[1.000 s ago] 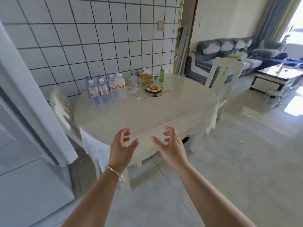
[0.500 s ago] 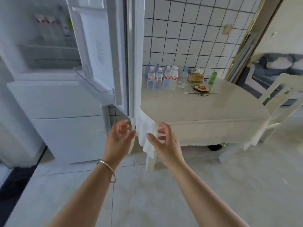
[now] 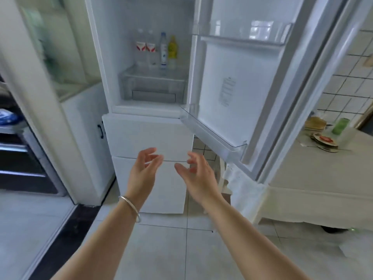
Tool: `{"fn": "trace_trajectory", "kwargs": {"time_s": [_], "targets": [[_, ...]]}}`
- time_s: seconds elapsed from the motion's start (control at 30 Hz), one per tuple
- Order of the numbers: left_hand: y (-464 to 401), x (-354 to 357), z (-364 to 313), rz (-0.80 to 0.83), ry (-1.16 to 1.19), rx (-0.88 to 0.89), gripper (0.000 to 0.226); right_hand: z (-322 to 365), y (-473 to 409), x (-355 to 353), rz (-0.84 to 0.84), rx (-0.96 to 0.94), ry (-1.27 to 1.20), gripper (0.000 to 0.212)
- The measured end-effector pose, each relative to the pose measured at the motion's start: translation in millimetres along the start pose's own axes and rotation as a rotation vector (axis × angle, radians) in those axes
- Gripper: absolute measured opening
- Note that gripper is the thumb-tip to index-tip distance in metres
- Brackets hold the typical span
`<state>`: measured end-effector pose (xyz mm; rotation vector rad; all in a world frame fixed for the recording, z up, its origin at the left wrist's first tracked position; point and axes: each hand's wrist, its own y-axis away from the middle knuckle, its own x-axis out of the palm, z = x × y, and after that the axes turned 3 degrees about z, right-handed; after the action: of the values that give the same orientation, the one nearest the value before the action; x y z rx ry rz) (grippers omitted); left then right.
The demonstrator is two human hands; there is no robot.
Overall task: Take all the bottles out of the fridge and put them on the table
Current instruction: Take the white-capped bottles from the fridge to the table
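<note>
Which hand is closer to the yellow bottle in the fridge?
Right, narrowly. The right hand is almost straight below the yellow bottle; the left hand is below-left.

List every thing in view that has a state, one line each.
Fridge door: open wide.
Two red-label bottles: upright on the fridge shelf.
Blue-label bottle: upright on the same shelf.
Yellow bottle: upright on the same shelf.
Crisper drawer: closed.
Left hand: empty, fingers relaxed.
Right hand: empty, fingers relaxed.
</note>
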<state>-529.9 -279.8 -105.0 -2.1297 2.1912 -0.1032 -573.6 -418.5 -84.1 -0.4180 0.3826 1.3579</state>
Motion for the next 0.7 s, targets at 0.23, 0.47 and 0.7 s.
{"fn": "trace_trajectory", "kwargs": {"time_s": [0.23, 0.47, 0.7], "targets": [[-123, -70, 2, -0.037, -0.026, 0.035, 0.020, 39, -122, 66, -0.004, 0.010, -0.084, 0.047], [-264, -86, 18, -0.027, 0.007, 0.031, 0.022, 55, -276, 114, -0.002, -0.017, -0.190, 0.045], [-416, -89, -2, -0.096, 0.041, 0.015, 0.040, 98, -453, 145, -0.018, -0.015, -0.281, 0.044]]}}
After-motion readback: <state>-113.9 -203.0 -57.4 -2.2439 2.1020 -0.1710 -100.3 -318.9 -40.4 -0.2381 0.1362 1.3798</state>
